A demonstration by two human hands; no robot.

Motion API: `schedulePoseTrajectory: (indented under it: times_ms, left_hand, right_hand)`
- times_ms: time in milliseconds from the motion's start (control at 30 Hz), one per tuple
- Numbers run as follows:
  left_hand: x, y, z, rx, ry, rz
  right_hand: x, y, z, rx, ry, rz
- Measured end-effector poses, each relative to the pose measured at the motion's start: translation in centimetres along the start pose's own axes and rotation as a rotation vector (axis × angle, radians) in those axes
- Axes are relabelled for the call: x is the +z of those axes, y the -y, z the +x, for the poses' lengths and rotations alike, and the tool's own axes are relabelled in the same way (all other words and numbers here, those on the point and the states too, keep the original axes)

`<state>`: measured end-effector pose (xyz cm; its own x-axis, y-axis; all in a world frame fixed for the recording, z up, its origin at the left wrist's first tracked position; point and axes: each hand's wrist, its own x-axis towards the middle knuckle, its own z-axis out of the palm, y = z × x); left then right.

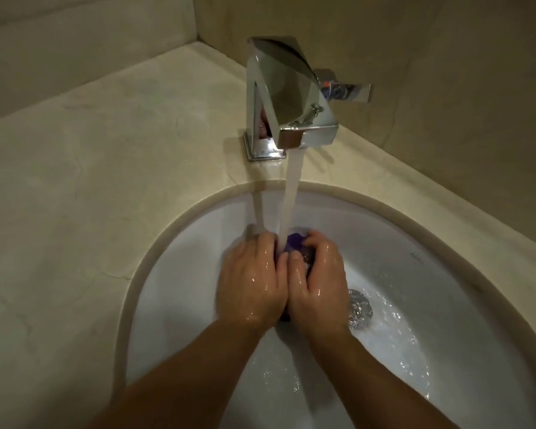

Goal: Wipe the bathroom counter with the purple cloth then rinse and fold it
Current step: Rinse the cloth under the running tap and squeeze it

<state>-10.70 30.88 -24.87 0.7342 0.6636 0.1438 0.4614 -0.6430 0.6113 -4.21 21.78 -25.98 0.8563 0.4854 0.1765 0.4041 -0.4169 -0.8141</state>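
My fingers (314, 241) are curled tight, both hands pressed side by side and clamped on the one purple cloth (294, 242) under the single stream of water (292, 193). My left hand (251, 280) and right hand (317, 284) cover nearly all of it; only a small wad shows between my fingertips, with a dark bit below my palms. The cloth is over the middle of the white sink (446, 267). One drain (360, 309) is half hidden behind my right hand. One chrome faucet (287, 94) stands on the beige counter (106, 168).
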Motion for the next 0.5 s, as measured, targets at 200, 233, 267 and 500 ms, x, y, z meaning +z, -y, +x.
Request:
schedulePoseTrajectory:
  times_ms: [200,233,267,500]
  left_hand:
    - [0.3,-0.3,-0.3,0.06,-0.031,0.24]
    - [0.6,-0.3,-0.2,0.038,0.014,0.296]
    - [0.8,-0.4,-0.1,0.002,0.069,0.363]
    - [1.7,-1.3,0.2,-0.062,-0.034,0.358]
  right_hand:
    - [0.6,-1.5,0.6,-0.086,0.102,-0.129]
    - [0.6,-1.8,0.8,-0.089,0.107,-0.151]
    - [0.6,-2.0,1.0,-0.083,0.108,-0.172]
    - [1.3,-2.8,2.1,-0.102,0.022,-0.226]
